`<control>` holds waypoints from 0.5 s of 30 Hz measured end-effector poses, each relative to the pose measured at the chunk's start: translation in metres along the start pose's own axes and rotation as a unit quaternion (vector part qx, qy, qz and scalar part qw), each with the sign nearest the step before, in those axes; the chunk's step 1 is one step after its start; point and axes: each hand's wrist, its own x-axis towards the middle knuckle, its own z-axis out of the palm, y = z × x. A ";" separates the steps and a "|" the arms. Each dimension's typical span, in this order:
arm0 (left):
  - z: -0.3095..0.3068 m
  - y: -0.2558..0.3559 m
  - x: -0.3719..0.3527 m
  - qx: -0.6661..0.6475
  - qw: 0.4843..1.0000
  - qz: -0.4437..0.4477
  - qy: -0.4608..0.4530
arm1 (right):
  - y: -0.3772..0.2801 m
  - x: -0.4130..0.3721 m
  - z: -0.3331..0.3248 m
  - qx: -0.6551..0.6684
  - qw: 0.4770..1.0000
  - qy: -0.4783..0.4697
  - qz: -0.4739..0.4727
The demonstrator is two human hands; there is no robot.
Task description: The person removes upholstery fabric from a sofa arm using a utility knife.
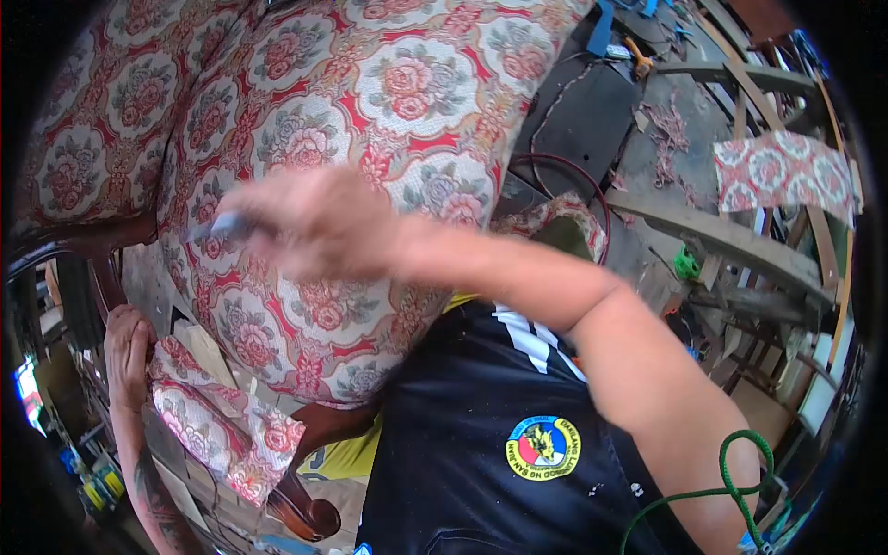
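My right hand (319,222) is closed around a small grey tool (229,225), smeared by motion so its kind does not show. It is over the sofa seat (412,88), covered in floral fabric with red, cream and pink roses. At the lower left, my left hand (128,351) has its fingers curled in beside the dark wooden frame (106,282). What they grip is hidden. Right beside that hand, a loose flap of the same floral fabric (222,412) hangs over the frame's lower part, above a carved wooden scroll end (314,518).
An upholstered backrest (92,139) rises at the upper left. On the right are curved wooden frame pieces (721,231), a floral fabric scrap (782,176), tangled pink threads (666,134) and an orange-handled tool (638,57). A dark red hose (592,180) curves near the seat.
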 end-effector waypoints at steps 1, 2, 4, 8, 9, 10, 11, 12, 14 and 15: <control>0.005 -0.007 -0.004 0.038 0.998 0.042 0.026 | 0.013 -0.002 -0.025 -0.153 0.988 0.009 -0.032; 0.010 -0.013 -0.008 0.042 0.997 0.048 0.032 | 0.028 -0.005 -0.047 -0.231 0.972 -0.028 -0.019; 0.015 -0.024 -0.015 0.118 0.976 0.158 0.095 | 0.061 -0.022 -0.066 -0.253 0.963 0.077 -0.054; 0.014 -0.048 -0.026 0.110 0.976 0.168 0.084 | 0.054 -0.039 -0.079 -0.328 0.939 0.033 -0.102; 0.010 -0.053 -0.029 0.061 0.993 0.098 0.032 | 0.059 -0.040 -0.080 -0.331 0.938 0.039 -0.099; 0.007 -0.051 -0.027 0.012 0.999 0.025 -0.021 | 0.065 -0.038 -0.079 -0.319 0.937 0.067 -0.129; 0.006 -0.049 -0.024 0.016 0.999 0.028 -0.028 | 0.069 -0.040 -0.078 -0.305 0.935 0.094 -0.156; 0.010 -0.047 -0.023 0.086 0.989 0.117 0.036 | 0.073 -0.042 -0.078 -0.285 0.937 0.111 -0.167; 0.015 -0.044 -0.023 0.145 0.962 0.199 0.118 | 0.079 -0.047 -0.076 -0.269 0.944 0.112 -0.153; 0.013 -0.045 -0.024 0.148 0.964 0.193 0.111 | 0.081 -0.050 -0.076 -0.257 0.949 0.111 -0.143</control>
